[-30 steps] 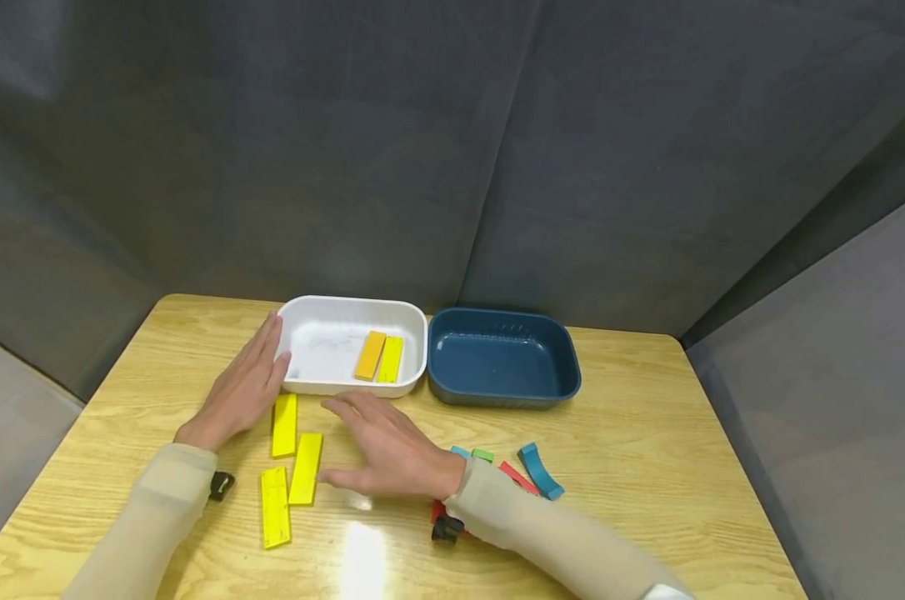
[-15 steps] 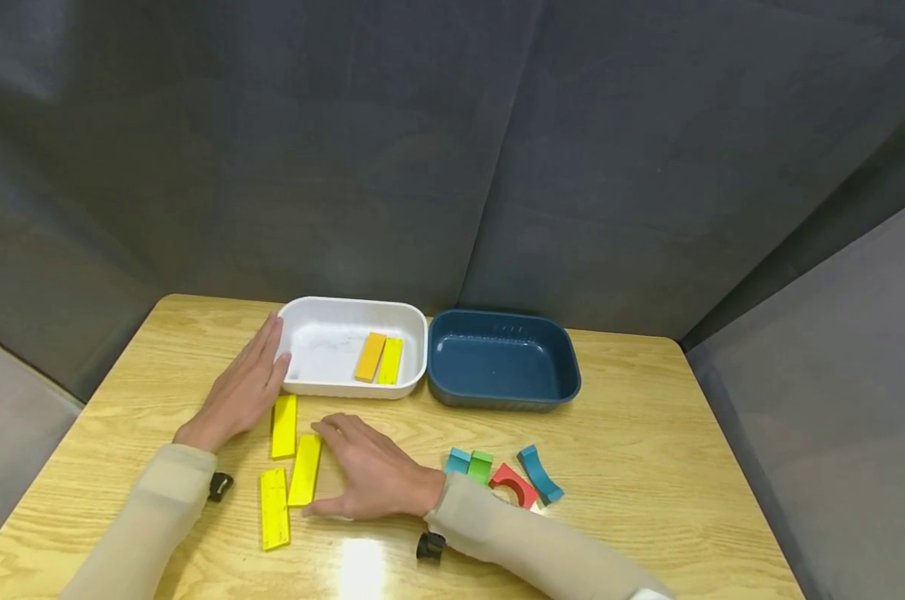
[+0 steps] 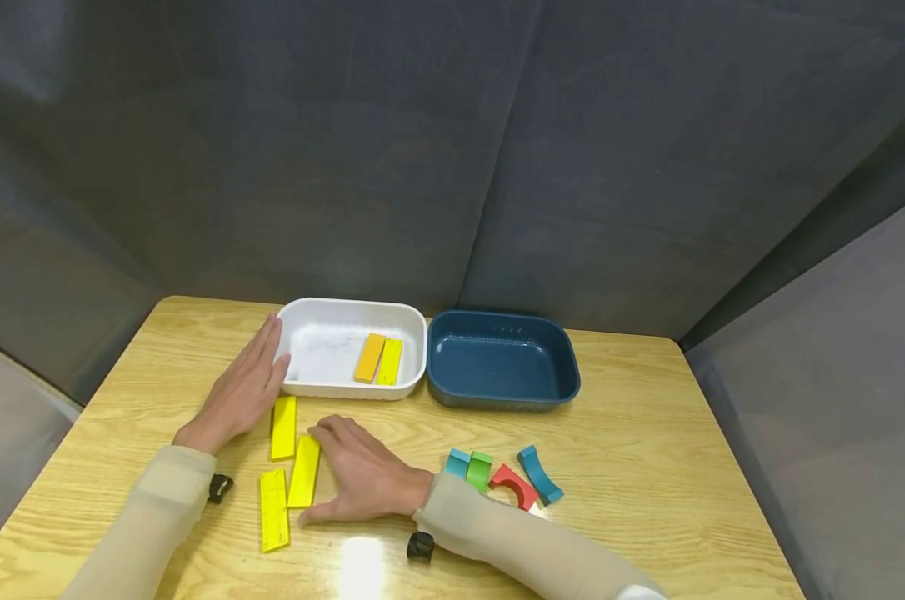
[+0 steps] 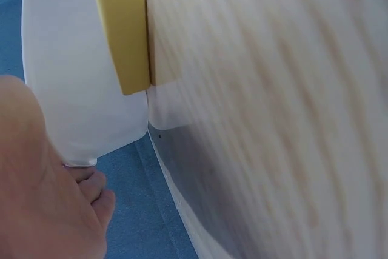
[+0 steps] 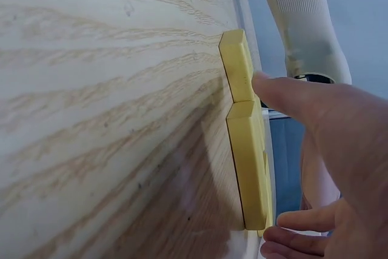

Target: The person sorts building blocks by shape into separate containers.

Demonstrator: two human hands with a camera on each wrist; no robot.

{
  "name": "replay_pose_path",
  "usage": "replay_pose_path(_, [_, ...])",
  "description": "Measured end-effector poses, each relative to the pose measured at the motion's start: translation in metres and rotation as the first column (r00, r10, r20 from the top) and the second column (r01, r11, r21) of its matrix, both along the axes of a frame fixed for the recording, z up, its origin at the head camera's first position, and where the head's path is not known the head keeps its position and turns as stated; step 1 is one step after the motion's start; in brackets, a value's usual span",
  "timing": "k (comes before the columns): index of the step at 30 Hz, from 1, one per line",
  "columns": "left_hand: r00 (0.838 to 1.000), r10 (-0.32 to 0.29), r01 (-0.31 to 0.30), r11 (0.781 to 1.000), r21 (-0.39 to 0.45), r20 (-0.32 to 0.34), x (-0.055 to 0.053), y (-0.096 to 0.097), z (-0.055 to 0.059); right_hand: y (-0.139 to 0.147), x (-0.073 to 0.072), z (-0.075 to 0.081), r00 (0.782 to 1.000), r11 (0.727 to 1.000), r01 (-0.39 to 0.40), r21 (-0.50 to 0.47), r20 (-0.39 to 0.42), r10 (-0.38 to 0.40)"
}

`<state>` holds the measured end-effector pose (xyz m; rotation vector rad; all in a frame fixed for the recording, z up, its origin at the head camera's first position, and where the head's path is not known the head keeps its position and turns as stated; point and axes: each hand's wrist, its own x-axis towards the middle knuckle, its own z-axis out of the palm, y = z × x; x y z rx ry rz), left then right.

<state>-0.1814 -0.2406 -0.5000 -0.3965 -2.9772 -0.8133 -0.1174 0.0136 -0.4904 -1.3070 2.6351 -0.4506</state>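
Note:
My left hand (image 3: pixel 241 387) lies with straight fingers against the left end of a white bin (image 3: pixel 332 390). Inside that bin lie an orange block (image 3: pixel 369 358) and a yellow block (image 3: pixel 389 362). Spread wide, my right hand (image 3: pixel 370 475) hovers at the right side of a flat yellow block (image 3: pixel 304 472), its fingertips near the far end and its thumb near the close end. In the right wrist view a gap shows between these fingers and the yellow block (image 5: pixel 247 168). Two more yellow blocks lie beside it, one nearer the bin (image 3: pixel 283 427), one closer to me (image 3: pixel 275 510).
A dark blue bin (image 3: pixel 497 400) adjoins the white one on the right. Right of my right wrist are a green block (image 3: pixel 479 471), a small blue block (image 3: pixel 457 462), a red arch (image 3: pixel 514 486) and a curved blue block (image 3: pixel 540 475). Dark curtains (image 3: pixel 452 167) stand behind the table.
My right hand has come down and slightly left, toward the yellow block, uncovering more of the coloured blocks behind its wrist. The left hand stays against the white bin.

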Motion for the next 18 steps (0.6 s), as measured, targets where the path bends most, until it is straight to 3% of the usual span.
replay_pose_path(18, [1.0,0.006,-0.006,1.0,0.005,0.003,0.001,0.001,0.001,-0.012,-0.003,-0.005,0.996,0.999,0.05,-0.001,0.07,-0.05])
